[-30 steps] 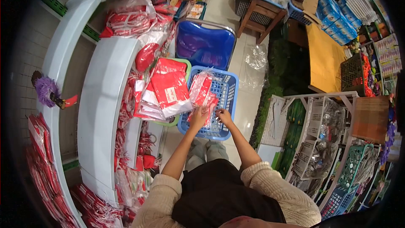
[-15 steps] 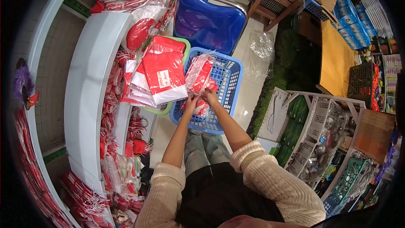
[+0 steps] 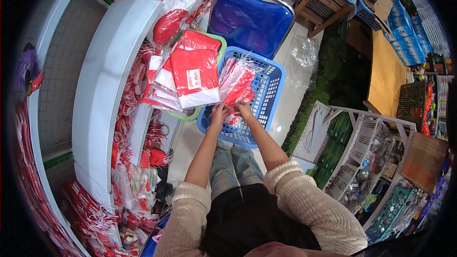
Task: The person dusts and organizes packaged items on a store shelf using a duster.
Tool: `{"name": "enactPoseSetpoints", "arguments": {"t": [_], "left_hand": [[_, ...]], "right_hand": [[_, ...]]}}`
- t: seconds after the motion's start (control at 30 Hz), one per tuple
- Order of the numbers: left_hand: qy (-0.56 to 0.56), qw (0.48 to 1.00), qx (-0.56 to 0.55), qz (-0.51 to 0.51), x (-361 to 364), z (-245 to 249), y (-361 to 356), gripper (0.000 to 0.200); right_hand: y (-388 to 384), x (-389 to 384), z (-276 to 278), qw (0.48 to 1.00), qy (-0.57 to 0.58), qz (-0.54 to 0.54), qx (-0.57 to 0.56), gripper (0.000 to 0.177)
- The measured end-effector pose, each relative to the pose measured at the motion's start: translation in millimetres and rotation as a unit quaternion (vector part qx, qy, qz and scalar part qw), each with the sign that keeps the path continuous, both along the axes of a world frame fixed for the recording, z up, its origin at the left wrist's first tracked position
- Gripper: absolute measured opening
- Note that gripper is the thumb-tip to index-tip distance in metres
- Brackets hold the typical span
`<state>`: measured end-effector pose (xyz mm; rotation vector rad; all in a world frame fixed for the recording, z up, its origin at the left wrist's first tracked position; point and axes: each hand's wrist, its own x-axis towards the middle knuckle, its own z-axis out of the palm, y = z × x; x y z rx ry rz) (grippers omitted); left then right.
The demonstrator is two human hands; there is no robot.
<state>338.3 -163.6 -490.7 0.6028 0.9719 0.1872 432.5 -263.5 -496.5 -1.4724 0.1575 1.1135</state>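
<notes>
My left hand [image 3: 219, 112] and my right hand [image 3: 244, 108] both grip the lower end of a bundle of clear plastic packets with red items [image 3: 236, 82]. The bundle is held upright over a blue plastic basket [image 3: 269, 96], with more red packets lying in the basket beneath my hands. To the left, a green basket [image 3: 216, 44] holds a stack of flat red-and-white packets [image 3: 193, 77].
A curved white shelf [image 3: 102, 90] runs along the left, with red tasselled ornaments [image 3: 128, 114] under and above it. A blue chair [image 3: 250, 19] stands beyond the baskets. White wire racks [image 3: 354, 157] and a wooden stool [image 3: 323, 4] are to the right.
My hands came together under the bundle and lifted it higher over the blue basket. The view shifted slightly toward the right.
</notes>
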Motion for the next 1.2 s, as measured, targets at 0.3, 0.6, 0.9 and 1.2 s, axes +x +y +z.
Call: {"name": "enactPoseSetpoints", "arguments": {"t": [0.3,0.6,0.9,1.2], "left_hand": [[-0.027,0.999,-0.042,0.000,-21.6,32.8,-27.5,0.035],[-0.184,0.981,-0.001,-0.060,-37.7,125.9,-40.0,0.056],[-0.278,0.957,0.081,0.028,-63.9,254.7,8.6,0.048],[-0.336,0.930,0.111,0.104,-113.6,387.6,64.5,0.044]], "right_hand": [[-76.9,-47.9,79.2,0.987,-0.132,-0.057,0.072,0.003],[-85.8,-24.1,151.1,0.983,-0.128,-0.005,0.129,0.017],[-28.0,-16.6,279.3,0.932,-0.279,0.143,0.181,0.026],[47.2,-65.8,382.2,0.877,-0.284,0.186,0.340,0.028]]}}
